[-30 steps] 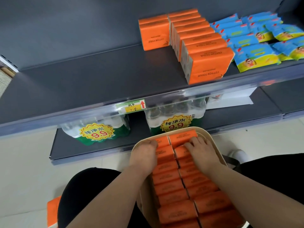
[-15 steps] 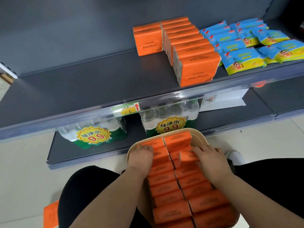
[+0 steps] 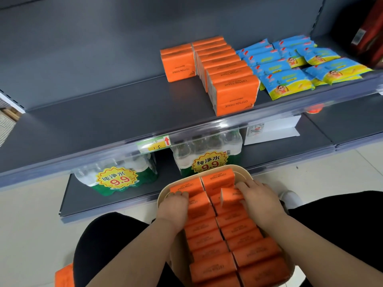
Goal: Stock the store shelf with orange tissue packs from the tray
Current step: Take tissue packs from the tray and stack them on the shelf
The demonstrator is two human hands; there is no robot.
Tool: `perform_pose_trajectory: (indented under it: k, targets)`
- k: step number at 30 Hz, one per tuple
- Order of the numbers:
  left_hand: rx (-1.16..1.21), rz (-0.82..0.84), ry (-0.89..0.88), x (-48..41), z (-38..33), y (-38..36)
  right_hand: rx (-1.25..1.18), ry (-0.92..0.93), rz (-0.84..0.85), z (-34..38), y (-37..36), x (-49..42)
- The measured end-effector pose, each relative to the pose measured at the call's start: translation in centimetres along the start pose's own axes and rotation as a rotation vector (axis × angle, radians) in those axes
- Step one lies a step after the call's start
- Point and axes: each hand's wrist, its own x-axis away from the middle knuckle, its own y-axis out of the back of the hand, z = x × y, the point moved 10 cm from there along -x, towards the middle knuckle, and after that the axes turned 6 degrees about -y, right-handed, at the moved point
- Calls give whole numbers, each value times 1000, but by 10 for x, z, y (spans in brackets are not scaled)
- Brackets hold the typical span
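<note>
The orange tissue packs (image 3: 209, 245) stand in two columns in the tray (image 3: 242, 175) at 6 o'clock, on the person's lap. There are roughly seven per column, though the nearest ones are blurred.

Right hand (image 3: 260, 198): fingers curled round one raised pack (image 3: 229, 196), tilted above the right column.

Left hand (image 3: 173, 207): fingers curled down over the packs at the far end of the left column.

Shelf (image 3: 103, 112), 1 o'clock: one stack of two shelved orange packs (image 3: 178, 63), touching one front-to-back row.

2 o'clock: two rows of blue packs (image 3: 286, 83).

Lower shelf, 7 o'clock: two water multipacks (image 3: 116, 179).

Bottom-left corner: one stray orange pack (image 3: 63, 276).
</note>
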Motion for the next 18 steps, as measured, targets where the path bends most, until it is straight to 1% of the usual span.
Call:
perform_pose_trajectory:
  k: [2, 5, 9, 14, 16, 18]
  targets:
    - [79, -51, 22, 11, 1, 10, -30, 11, -9, 6, 6, 3]
    - [153, -145, 5, 26, -1, 30, -58, 30, -28, 14, 19, 7]
    - [175, -272, -49, 49, -2, 68, 11, 83, -130, 24, 47, 15]
    - [292, -561, -46, 70, 17, 160, 50, 119, -293, 32, 111, 25]
    - [286, -669, -10, 73, 32, 200, 44, 132, -326, 37, 137, 24]
    - [265, -727, 37, 70, 47, 233, 61, 153, -362, 44, 161, 18]
